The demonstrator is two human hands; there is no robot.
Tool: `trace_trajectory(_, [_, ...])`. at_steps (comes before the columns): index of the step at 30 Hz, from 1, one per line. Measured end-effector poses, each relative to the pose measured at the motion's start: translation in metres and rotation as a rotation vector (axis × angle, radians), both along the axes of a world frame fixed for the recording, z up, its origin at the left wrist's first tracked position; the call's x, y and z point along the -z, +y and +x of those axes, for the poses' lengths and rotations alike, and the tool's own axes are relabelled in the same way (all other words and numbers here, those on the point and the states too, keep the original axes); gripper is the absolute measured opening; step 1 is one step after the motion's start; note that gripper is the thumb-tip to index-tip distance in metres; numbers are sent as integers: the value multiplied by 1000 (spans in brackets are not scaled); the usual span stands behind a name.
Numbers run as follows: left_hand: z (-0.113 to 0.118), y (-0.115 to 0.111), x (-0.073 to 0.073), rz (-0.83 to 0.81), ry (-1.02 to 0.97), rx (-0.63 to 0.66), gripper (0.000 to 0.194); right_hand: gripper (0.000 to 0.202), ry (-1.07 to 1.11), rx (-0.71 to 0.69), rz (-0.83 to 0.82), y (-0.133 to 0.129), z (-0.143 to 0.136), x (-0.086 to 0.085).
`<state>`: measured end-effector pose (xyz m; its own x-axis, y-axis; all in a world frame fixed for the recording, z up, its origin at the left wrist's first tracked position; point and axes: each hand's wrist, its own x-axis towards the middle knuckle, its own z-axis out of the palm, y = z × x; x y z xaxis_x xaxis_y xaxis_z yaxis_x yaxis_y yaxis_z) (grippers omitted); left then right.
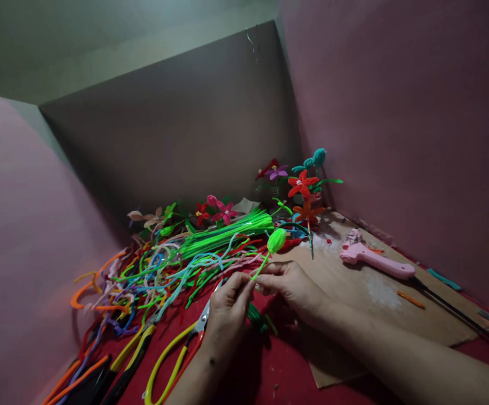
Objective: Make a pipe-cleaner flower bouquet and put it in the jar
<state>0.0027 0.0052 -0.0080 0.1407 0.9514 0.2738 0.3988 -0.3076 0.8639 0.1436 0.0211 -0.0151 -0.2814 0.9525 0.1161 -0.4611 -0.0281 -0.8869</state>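
Both hands meet at the stem of a bright green pipe-cleaner flower bud (276, 241), which points up and away from me. My left hand (230, 301) pinches the lower stem between thumb and fingers. Just above it, my right hand (284, 284) is closed on the same stem, fingertips touching it. Beneath the hands, a dark green fuzzy piece (256, 316) lies on the red cloth (244, 371). Scissors with yellow and red handles (172, 357) lie beside my left wrist, blades partly hidden behind that hand.
Tangled coloured pipe cleaners (143, 287) and a green pipe-cleaner bundle (227, 233) spread at the left and back. Yellow-black pliers (132, 354) lie at the left. A pink glue gun (375, 261) with a black cord rests on cardboard (345, 315). Finished flowers (303, 183) stand behind, near the walls.
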Motion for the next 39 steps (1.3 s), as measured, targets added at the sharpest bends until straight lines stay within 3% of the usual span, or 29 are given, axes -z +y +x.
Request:
trace_trajectory(6, [1, 0, -6, -328, -239, 80, 24, 12, -34, 33, 20, 0, 3, -1])
trace_trajectory(12, [-2, -2, -9, -440, -436, 228, 23, 5, 0, 44, 62, -6, 4, -11])
trace_trajectory(18, [-3, -1, -9, -458, -505, 264, 23, 5, 52, 32, 68, -8, 4, -15])
trace_trajectory(24, [-5, 2, -7, -488, -535, 272, 19, 6, 91, -13, 126, -5, 5, -6])
trace_trajectory(33, [2, -3, -14, -261, -159, 157, 34, 14, 84, 90, 79, -7, 2, -8])
trace_trajectory(36, [5, -3, -12, -268, -168, 114, 24, 14, 83, 107, 66, -7, 1, -8])
trace_trajectory(39, [6, -1, -7, -171, -158, 48, 17, 12, 71, 131, 37, -6, 1, -6])
